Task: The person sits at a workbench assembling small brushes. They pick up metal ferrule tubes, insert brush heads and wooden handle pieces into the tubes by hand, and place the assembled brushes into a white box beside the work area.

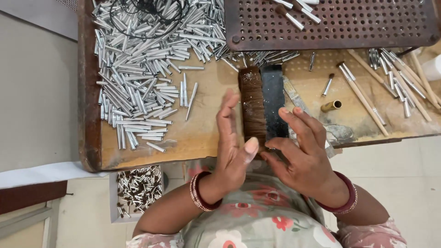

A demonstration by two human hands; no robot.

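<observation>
My left hand (232,144) stands edge-on with flat fingers against the left side of a long brown bundle of bristle hair (252,103) that lies on the wooden work board (202,133). My right hand (301,154) hovers at the bundle's near end, over a black flat block (273,98) beside it, with thumb and forefinger pinching at the hair tips. Whether a tuft is between those fingers is not visible. Both wrists wear dark red bangles.
A large heap of silver metal tubes (142,59) covers the board's left part. A perforated rust-coloured plate (330,23) lies at the back. Wooden-handled brushes (367,98), a small brass tube (331,106) and more tubes lie right. A tray of small ferrules (138,188) sits below the board.
</observation>
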